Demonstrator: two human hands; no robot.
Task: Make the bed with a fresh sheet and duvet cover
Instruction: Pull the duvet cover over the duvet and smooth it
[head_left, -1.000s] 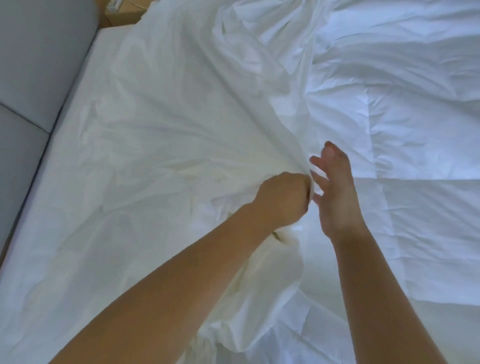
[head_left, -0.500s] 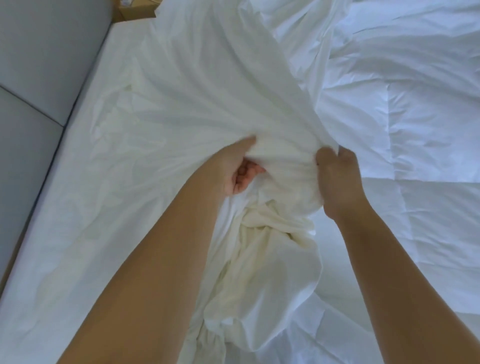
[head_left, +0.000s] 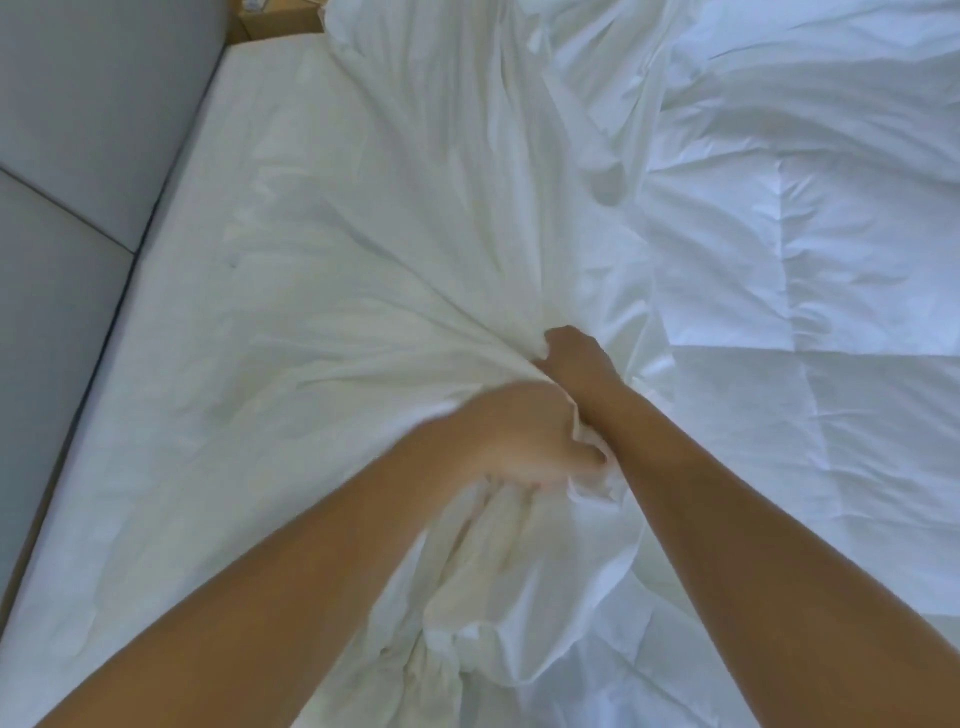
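Fresh sheet (head_left: 363, 291) is spread ahead and to the left of the hands, beside the quilted duvet (head_left: 831, 260) on the right. Its long folds run away from the person and fan out from one gathered bunch. That bunch is gripped by both hands: the left hand (head_left: 519, 441) nearer the body, fingers curled round the cloth, and the right hand (head_left: 571, 358) just beyond and against it, closed on the ridge of the folds.
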